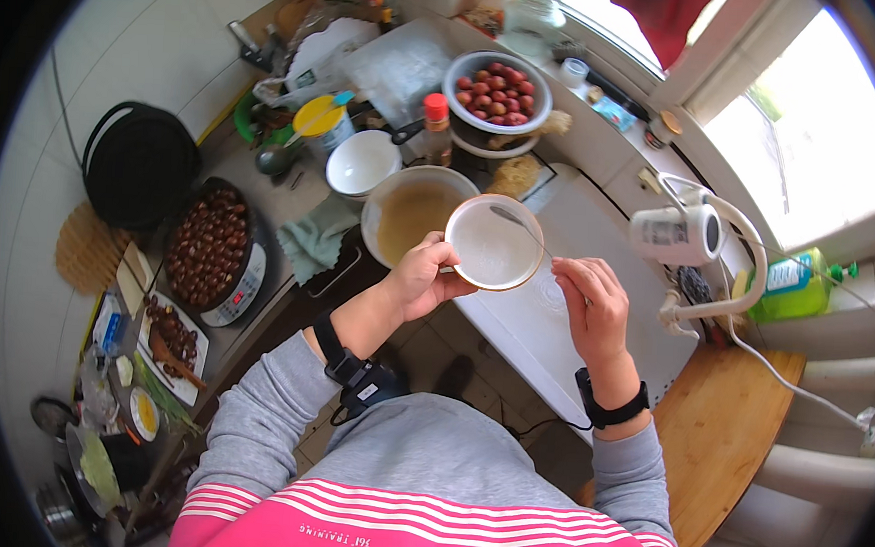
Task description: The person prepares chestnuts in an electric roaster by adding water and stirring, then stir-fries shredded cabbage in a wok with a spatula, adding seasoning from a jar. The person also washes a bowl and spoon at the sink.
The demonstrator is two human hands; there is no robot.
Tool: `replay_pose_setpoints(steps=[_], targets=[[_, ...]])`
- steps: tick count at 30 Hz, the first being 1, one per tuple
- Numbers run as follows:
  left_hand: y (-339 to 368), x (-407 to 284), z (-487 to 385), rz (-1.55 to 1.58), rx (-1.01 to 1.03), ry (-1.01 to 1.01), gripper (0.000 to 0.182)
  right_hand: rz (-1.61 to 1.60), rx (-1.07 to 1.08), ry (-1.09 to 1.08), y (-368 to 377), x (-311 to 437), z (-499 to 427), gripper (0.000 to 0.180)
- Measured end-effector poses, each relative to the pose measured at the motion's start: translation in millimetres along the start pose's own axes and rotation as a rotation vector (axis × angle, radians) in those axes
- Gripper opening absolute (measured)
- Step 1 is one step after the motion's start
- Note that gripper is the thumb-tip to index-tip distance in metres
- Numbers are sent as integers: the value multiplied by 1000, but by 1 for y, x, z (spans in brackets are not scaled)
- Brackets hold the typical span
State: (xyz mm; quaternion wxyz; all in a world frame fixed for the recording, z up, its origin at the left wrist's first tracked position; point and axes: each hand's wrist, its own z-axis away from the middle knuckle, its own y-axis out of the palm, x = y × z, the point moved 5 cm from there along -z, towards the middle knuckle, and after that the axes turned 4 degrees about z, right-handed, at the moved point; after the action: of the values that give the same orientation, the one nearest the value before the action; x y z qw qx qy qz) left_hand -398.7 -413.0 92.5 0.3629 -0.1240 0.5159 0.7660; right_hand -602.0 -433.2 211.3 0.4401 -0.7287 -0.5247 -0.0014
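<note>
My left hand [421,276] grips a small white bowl [490,250] with a brown rim, thumb at the near edge and fingers beneath. A metal spoon [512,219] reaches into the bowl, its handle pinched between the thumb and fingers of my right hand [593,306]. The bowl is tilted towards me and holds what looks like a thin whitish residue or liquid. Just behind it, a larger pale basin [370,228] contains cloudy yellowish liquid [415,216]. Beside that basin stands a white bowl [362,162], apparently stacked on another.
At left, an electric pot [237,291] full of chestnuts stands by a black lid [140,165] and a white tray [175,393]. A red-capped bottle [436,134] and a bowl of red fruit [497,97] lie beyond. A white tap [749,277] and wooden board [729,412] flank the right.
</note>
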Motion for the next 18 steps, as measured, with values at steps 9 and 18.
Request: replay_pose_setpoints(steps=[9,18], targets=[[-116,-63,95,85,-215,208,43,-469,155,531,129,30,-38,22],[-250,-117,201,148,-385,323,42,-1017,413,826,306,118,-54,26]])
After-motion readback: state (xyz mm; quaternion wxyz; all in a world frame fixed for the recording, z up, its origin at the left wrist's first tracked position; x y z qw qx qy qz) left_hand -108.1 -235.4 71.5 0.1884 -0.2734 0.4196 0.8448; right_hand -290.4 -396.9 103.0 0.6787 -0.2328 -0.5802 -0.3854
